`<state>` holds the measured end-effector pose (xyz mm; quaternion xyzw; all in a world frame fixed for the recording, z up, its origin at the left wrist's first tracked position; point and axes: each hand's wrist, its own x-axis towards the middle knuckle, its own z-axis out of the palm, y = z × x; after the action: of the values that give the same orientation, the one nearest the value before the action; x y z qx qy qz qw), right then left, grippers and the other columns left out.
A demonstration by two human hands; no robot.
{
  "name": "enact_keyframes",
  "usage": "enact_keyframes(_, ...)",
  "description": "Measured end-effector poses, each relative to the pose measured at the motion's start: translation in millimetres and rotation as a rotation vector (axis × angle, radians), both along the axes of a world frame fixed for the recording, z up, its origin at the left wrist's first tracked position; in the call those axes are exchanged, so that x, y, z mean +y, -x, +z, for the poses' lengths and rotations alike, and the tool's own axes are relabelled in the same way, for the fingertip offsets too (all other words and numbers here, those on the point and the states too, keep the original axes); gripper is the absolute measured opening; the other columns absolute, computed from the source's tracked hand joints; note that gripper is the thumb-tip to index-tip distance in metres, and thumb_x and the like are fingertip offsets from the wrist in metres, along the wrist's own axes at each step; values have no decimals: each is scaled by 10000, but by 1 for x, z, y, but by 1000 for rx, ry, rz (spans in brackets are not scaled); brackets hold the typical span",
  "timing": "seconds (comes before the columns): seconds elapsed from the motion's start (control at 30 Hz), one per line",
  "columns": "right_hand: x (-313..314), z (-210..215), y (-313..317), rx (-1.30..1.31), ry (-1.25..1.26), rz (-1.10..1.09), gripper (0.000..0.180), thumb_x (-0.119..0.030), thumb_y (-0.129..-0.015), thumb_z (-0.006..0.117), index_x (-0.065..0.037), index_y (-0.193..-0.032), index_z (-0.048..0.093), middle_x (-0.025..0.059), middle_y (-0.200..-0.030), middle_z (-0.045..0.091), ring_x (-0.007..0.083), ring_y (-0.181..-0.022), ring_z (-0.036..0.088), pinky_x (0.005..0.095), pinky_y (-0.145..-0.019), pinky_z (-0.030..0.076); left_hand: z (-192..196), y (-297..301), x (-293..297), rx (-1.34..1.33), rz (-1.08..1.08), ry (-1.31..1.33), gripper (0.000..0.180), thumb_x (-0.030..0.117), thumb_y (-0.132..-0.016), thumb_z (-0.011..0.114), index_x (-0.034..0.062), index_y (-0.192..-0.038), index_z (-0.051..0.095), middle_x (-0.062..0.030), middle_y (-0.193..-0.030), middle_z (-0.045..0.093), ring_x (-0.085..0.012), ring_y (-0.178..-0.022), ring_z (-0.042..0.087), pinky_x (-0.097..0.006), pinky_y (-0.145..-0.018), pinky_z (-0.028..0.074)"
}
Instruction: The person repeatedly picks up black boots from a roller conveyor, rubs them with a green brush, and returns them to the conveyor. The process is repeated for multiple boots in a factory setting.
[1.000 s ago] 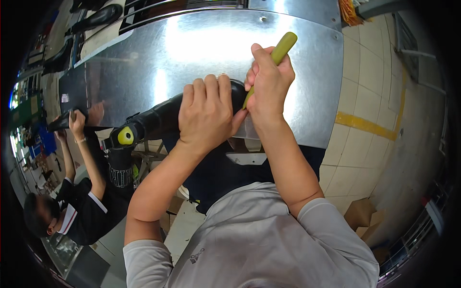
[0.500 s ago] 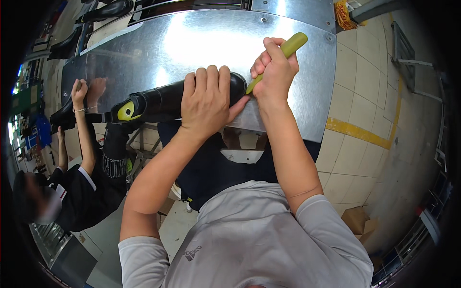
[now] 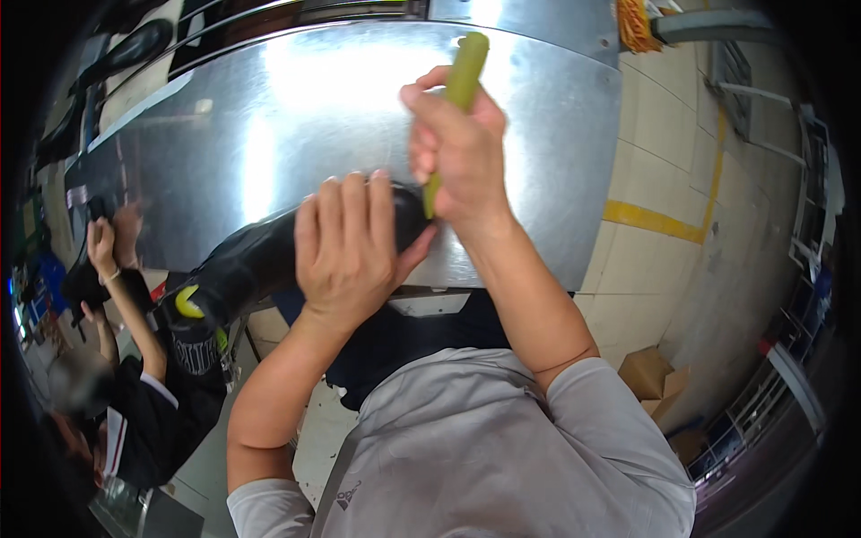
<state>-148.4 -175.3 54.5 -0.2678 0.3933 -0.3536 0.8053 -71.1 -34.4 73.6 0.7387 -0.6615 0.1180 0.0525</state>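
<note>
A black boot lies on its side along the near edge of the metal table, its toe to the right. Yellow-green material shows at its shaft end. My left hand grips the boot across the forefoot from above, its thumb by the toe. In my right fist is an olive-green stick-like tool with a thick rounded top and a tapered lower end. That narrow end meets the edge of the boot's toe, close to my left thumb. The right hand is slightly blurred.
The shiny metal table ends at the right above a tiled floor with a yellow line. At the left a co-worker's hand is by another dark boot. More black boots sit at the far left; a cardboard box stands lower right.
Both hands and the boot have moved left and nearer, and the boot slants more. The tool stands more upright, its tip still at the toe. The whole view has also shifted somewhat.
</note>
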Motion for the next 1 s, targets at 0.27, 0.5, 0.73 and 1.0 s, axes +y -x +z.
enact_keyframes(0.27, -9, -4, -17, -100, 23, 288, 194, -120, -911, 731, -59, -1007, 574, -64, -585, 448, 19, -418, 360, 212, -384, 284, -3, -17, -8, -1, -110, 36, 673, 565, -817, 780, 11, -1185, 676, -109, -1108, 697, -284, -1055, 675, -422, -950, 490)
enact_keyframes(0.5, -22, -14, -37, -94, 71, 306, 197, -103, -903, 732, -31, -995, 574, -66, -574, 461, 11, -406, 356, 211, -366, 259, -19, -29, -10, 172, -150, 238, 501, 461, -801, 856, 57, -995, 630, -150, -1114, 744, -318, -1078, 720, -441, -986, 494)
enact_keyframes(0.73, -27, -13, -53, -77, 183, 393, 187, -110, -900, 733, -29, -989, 589, -63, -571, 463, 13, -404, 352, 201, -386, 270, -18, -37, -3, 202, -200, 236, 202, 184, -909, 764, 51, -924, 613, -169, -1100, 752, -338, -1081, 734, -469, -1031, 485)
enact_keyframes(1.0, -24, -17, -84, -43, 310, 531, 202, -155, -893, 761, -41, -996, 630, -74, -554, 454, 6, -433, 377, 199, -409, 264, -26, -39, -2, 181, -149, 358, 145, 115, -884, 766, 36, -873, 645, -126, -979, 740, -301, -997, 751, -432, -951, 533)
